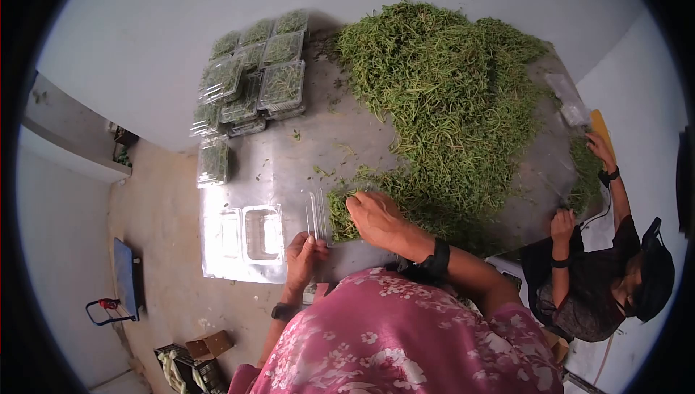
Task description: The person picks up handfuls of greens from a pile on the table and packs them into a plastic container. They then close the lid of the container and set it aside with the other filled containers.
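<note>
A clear plastic clamshell container lies at the table's front edge, its lid folded open to the left and its tray filled with green leafy stems. My left hand pinches the near edge of the container between thumb and fingers. Over the tray, my right hand has its fingers curled down into the stems; the fingertips are partly hidden. Just right of it begins the large heap of greens, which spreads across the table. Another open clamshell rests to the left.
Stacked filled clamshells stand at the back left of the metal table. At the right, another person handles greens beside a plastic bag. A blue trolley and a black crate are on the floor to the left.
</note>
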Available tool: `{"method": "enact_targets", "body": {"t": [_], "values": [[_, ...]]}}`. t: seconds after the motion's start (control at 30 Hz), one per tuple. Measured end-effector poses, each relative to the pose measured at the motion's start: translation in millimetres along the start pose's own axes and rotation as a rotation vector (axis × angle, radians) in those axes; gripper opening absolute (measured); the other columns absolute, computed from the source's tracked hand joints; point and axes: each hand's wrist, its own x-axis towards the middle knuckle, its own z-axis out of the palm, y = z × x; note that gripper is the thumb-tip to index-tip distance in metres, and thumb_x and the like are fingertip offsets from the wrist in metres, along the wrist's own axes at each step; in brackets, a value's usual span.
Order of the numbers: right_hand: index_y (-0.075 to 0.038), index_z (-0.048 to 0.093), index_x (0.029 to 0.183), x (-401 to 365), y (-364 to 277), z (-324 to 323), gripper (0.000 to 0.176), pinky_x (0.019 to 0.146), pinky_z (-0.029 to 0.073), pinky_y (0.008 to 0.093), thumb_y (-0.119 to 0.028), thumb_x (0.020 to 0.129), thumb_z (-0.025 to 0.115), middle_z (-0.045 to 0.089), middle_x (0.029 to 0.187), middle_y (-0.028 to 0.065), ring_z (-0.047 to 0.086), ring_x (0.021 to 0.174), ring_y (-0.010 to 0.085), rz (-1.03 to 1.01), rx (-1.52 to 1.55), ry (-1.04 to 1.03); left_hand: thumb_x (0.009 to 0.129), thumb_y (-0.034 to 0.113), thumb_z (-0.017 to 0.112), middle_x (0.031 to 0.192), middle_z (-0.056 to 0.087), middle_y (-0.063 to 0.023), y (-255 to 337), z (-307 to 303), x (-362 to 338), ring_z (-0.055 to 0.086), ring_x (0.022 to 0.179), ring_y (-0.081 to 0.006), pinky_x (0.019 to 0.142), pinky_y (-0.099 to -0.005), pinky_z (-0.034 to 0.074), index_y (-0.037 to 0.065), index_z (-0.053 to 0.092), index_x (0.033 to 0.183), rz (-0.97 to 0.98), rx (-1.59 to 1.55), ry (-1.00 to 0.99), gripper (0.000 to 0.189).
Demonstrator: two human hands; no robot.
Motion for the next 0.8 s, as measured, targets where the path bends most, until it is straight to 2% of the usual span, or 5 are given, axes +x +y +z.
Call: {"method": "enact_targets", "body": {"t": [0.17,0.37,0.5,0.6,0.8], "values": [[-0.003,0.053,0.083,1.7,15.6,33.1,0.006,0.078,0.043,0.0442,-0.008,0.082,0.050,0.056,0.083,0.0144,0.058,0.077,0.0333,-0.155,-0.111,-0.180,0.095,0.026,0.056,0.086,0.062,-0.0096,-2.0,-1.7,0.8,0.060,0.071,-0.0145,0.064,-0.0243,0.050,-0.003,0.050,0.107,0.014,-0.010,-0.015,0.032],[-0.003,0.055,0.084,29.2,33.3,-27.9,0.006,0.076,0.043,0.0490,-0.001,0.081,0.051,0.056,0.084,0.0134,0.059,0.083,0.0342,0.074,0.109,-0.056,0.094,0.031,0.056,0.085,0.062,-0.0078,-6.1,-3.7,1.3,0.060,0.070,-0.0139,0.063,-0.0245,0.050,0.002,0.052,0.107,0.027,0.007,-0.011,0.031],[-0.007,0.054,0.123,51.9,89.5,-50.7,0.044,0.086,0.047,0.0467,0.004,0.081,0.048,0.048,0.129,0.0190,0.056,0.105,0.0379,0.383,-0.285,-0.214,0.094,0.030,0.056,0.085,0.062,-0.0081,-7.5,-5.9,2.6,0.061,0.070,-0.0144,0.063,-0.0249,0.050,0.002,0.052,0.107,0.021,0.004,-0.017,0.032],[-0.006,0.054,0.118,45.7,140.9,-24.9,0.038,0.082,0.049,0.0477,0.001,0.081,0.053,0.048,0.126,0.0233,0.059,0.098,0.0378,0.365,-0.423,-0.102,0.094,0.029,0.056,0.085,0.062,-0.0086,-7.7,-7.0,3.5,0.061,0.070,-0.0147,0.062,-0.0252,0.050,0.001,0.051,0.108,0.018,0.016,-0.021,0.032],[-0.008,0.052,0.122,54.4,155.6,-34.7,0.051,0.091,0.046,0.0473,0.009,0.074,0.056,0.043,0.133,0.0237,0.054,0.112,0.0385,0.477,-0.283,-0.395,0.095,0.028,0.055,0.085,0.061,-0.0087,-5.6,-4.8,3.2,0.060,0.071,-0.0146,0.061,-0.0252,0.050,0.000,0.051,0.108,0.013,0.025,-0.018,0.031]]}}
